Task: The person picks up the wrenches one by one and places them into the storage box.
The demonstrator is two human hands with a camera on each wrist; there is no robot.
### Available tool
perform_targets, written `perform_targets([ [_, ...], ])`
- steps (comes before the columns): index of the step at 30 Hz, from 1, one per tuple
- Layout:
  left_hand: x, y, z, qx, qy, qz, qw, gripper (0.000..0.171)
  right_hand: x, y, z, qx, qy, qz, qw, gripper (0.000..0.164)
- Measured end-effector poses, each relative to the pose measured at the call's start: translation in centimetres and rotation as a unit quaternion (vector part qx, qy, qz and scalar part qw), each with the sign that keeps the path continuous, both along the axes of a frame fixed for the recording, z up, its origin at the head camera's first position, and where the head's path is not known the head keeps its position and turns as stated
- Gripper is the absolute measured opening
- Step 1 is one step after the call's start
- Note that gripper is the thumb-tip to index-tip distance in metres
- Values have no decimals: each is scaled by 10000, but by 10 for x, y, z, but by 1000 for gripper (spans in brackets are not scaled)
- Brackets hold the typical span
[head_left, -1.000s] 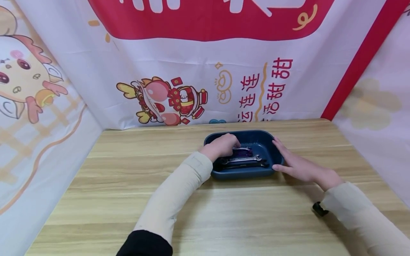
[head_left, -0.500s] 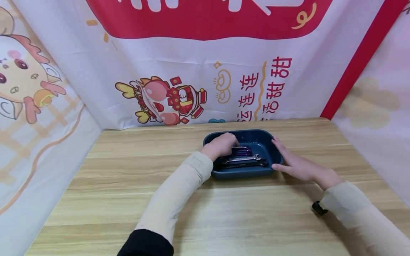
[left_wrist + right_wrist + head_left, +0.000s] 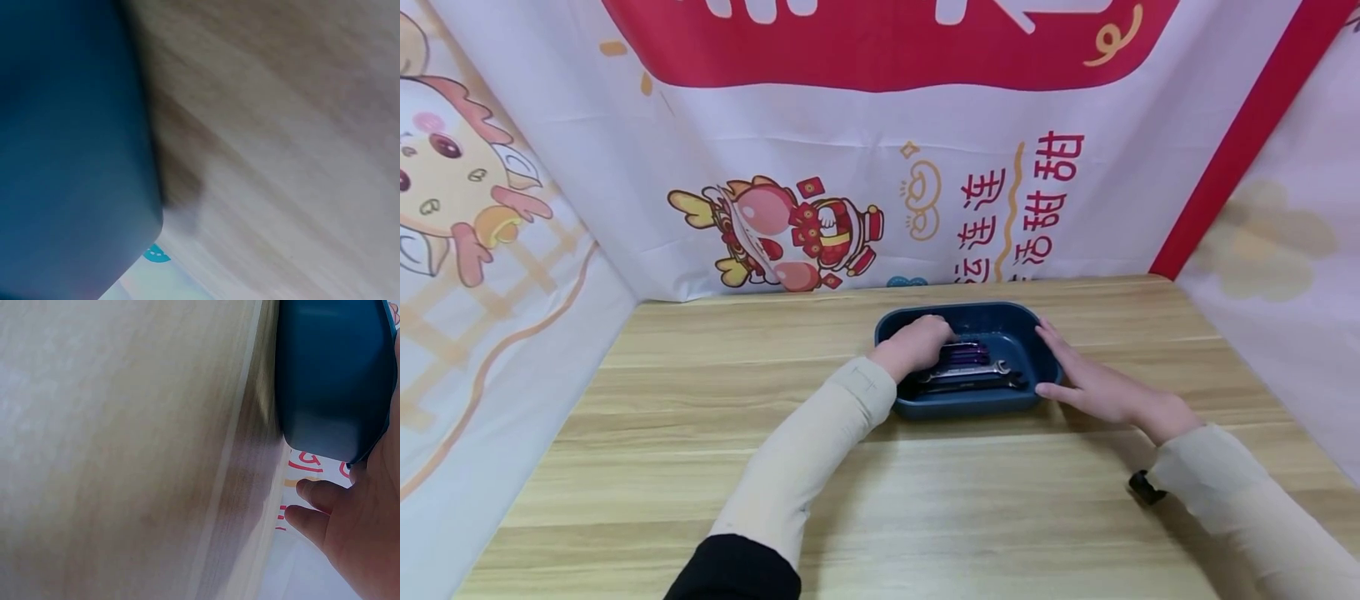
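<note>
A dark blue oblong bin (image 3: 970,407) stands toward the back of the wooden table. Inside lie several wrenches side by side: a black wrench (image 3: 973,385) nearest the front, a silver wrench (image 3: 968,372) behind it, and purple wrenches (image 3: 967,357) farther back. My left hand (image 3: 923,340) reaches over the bin's left rim, at the left ends of the wrenches; its fingertips are hidden, so I cannot tell whether it grips one. My right hand (image 3: 1093,392) rests on the bin's right end with fingers extended. In the left wrist view only the bin's outer wall (image 3: 69,156) shows.
A small black object (image 3: 1147,487) shows beside the right sleeve cuff. Printed cloth (image 3: 820,125) hangs behind the table (image 3: 700,433) and along both sides. The bin stands a short way in front of the back cloth.
The left hand has shifted slightly left within the bin, and more of the purple wrenches shows. My right hand stays at the bin's right end.
</note>
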State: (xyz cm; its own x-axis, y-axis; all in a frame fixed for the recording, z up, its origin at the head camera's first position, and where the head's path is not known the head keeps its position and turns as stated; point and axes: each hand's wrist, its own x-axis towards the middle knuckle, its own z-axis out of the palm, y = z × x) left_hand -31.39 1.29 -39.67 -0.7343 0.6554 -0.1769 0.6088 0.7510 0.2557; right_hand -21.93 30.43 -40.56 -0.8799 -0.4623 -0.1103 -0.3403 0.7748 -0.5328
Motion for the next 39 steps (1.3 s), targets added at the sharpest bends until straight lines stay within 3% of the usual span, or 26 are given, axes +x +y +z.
perform_targets([
  [12,0,-1,0,-15,268,-96,9996,36,3,0,3,-36,53,35,10000,91],
  [29,3,0,-2,-13,542,49,9985,29,4,-1,-2,-62,104,-23,9999,92],
  [39,2,-2,2,-39,410,158,9990,31,2,-2,-1,-21,98,3,9999,91],
])
